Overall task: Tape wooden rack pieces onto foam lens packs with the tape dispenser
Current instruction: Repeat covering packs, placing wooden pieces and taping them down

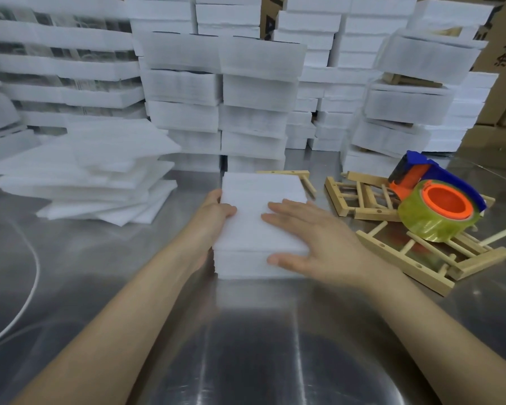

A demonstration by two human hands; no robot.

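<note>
Looks early in this round: foam pack (260,217) sitting bare at the middle of the desk (246,331), with no wood laid on it and no tape across it. Left to do: fetching one of the rack pieces (421,258) lying just to its right, then lifting the tape dispenser (433,200) resting on them. Behind, stacked packs (406,103), possibly finished but too blurred to say. Clasping the pack's left edge with the left grip (216,211), thumb on top. Pressing flat on its top with the right grip (313,244), fingers straight, holding nothing.
</note>
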